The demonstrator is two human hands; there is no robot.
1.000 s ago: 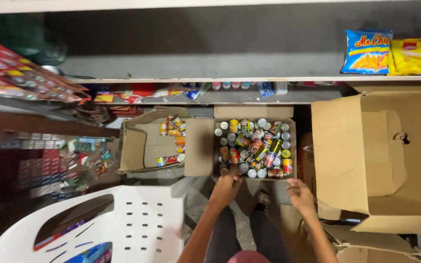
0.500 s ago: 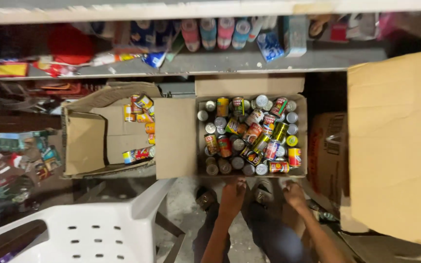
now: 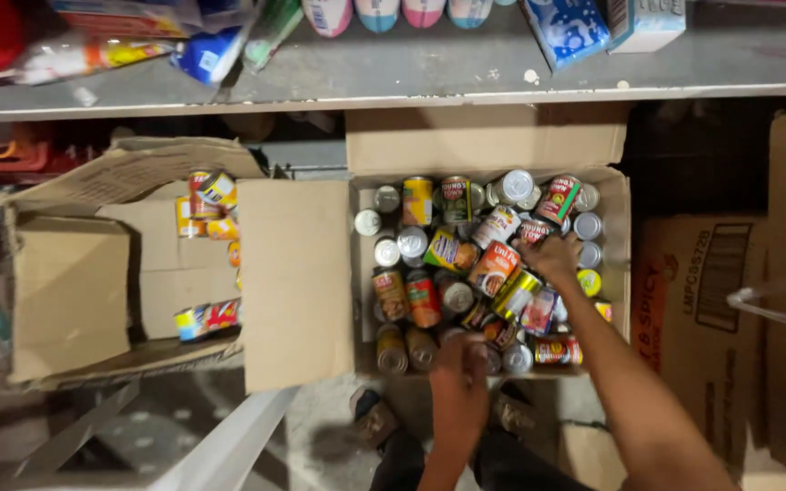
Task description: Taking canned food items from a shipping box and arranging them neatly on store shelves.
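Reaching into the box (image 3: 611,195) of cans (image 3: 493,265), the right hand (image 3: 554,257) seems curled over one deeper in; the left hand (image 3: 459,382) grips a near-edge can, both ahead.

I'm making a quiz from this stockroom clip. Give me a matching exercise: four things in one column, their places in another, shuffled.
Things:
1. right hand
2. left hand
3. box of cans
4. nearly empty box

Places:
A. far left, under the shelf
B. at the near edge of the cans
C. middle of the floor, flaps open
D. on cans near the box's right side

Pairs: 1-D, 2-B, 3-C, 4-A
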